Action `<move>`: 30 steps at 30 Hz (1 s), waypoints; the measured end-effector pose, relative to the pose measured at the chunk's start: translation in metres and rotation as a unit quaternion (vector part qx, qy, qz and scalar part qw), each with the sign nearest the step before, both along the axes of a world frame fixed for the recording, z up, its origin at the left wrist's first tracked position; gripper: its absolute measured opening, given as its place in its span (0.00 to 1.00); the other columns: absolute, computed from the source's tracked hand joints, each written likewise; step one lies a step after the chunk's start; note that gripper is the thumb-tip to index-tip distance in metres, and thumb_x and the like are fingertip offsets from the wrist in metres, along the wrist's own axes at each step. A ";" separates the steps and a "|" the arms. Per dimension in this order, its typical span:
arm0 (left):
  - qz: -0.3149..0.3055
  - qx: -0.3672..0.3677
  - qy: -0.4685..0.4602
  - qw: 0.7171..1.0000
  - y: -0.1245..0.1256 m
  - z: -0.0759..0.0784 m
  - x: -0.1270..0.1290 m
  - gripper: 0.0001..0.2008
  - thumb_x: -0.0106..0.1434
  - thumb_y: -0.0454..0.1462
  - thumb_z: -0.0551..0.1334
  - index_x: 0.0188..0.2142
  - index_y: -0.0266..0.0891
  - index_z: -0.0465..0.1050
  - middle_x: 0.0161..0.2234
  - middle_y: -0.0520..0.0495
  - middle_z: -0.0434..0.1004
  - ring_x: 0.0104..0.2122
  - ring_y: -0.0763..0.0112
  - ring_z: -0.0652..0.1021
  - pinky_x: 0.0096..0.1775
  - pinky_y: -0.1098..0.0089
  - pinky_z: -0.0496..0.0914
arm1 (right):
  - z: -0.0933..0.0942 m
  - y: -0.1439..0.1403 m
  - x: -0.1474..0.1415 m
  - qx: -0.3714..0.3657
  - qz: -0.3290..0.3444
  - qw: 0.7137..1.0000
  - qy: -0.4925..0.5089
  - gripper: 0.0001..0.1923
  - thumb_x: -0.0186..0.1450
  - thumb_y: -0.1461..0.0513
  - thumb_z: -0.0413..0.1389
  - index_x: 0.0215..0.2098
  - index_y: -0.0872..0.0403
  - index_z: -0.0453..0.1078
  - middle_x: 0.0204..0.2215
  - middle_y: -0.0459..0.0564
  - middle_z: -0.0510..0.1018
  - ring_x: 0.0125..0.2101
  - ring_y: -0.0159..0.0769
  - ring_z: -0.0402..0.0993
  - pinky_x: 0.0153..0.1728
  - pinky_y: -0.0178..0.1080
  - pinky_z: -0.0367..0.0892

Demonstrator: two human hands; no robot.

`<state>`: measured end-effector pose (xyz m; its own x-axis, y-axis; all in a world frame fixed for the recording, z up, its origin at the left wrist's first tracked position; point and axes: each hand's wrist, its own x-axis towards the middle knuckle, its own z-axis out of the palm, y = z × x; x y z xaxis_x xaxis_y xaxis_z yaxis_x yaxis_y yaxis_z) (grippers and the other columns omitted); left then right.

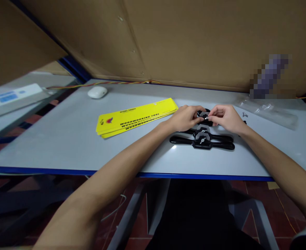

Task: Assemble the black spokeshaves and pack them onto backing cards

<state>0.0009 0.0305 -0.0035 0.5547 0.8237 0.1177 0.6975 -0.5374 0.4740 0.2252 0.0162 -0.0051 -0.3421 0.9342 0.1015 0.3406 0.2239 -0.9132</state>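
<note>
Toward the back of a row of black spokeshaves, my left hand (185, 117) steadies one spokeshave (205, 123), its fingers and thumb around the middle of the body. Over the same tool, my right hand (225, 117) pinches a small silver wing screw (206, 118) at the centre; fingertips partly cover it. Both handles of this spokeshave are mostly hidden by my hands. Closer to me lie two more: a front spokeshave (202, 145) and another spokeshave (222, 138) just behind it, each with a silver plate and wing screw. A loose wing screw (245, 114) lies right of my right hand.
Yellow printed cards (139, 116) are stacked left of my hands. A white rounded case (97, 92) sits farther back. Clear plastic bags (272, 113) lie at the right, below a pixelated area. A cardboard wall (168, 41) closes the back; a power strip (15, 99) is far left.
</note>
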 end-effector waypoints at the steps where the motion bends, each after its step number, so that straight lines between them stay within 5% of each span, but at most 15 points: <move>1: -0.001 0.002 -0.001 1.000 0.000 0.000 0.000 0.22 0.72 0.43 0.62 0.62 0.41 0.80 0.36 0.46 0.85 0.37 0.61 0.82 0.43 0.63 0.70 | 0.000 0.000 0.000 0.002 -0.001 1.000 -0.003 0.16 0.58 0.52 0.73 0.30 0.50 0.74 0.21 0.46 0.79 0.23 0.35 0.74 0.31 0.42 0.72; 30: 0.004 0.017 0.031 0.999 -0.004 0.002 0.001 0.24 0.73 0.41 0.61 0.65 0.41 0.79 0.37 0.44 0.87 0.38 0.58 0.83 0.43 0.62 0.71 | 0.002 -0.004 0.000 0.032 0.011 0.999 -0.028 0.07 0.60 0.57 0.66 0.33 0.51 0.77 0.24 0.45 0.78 0.24 0.35 0.74 0.31 0.42 0.68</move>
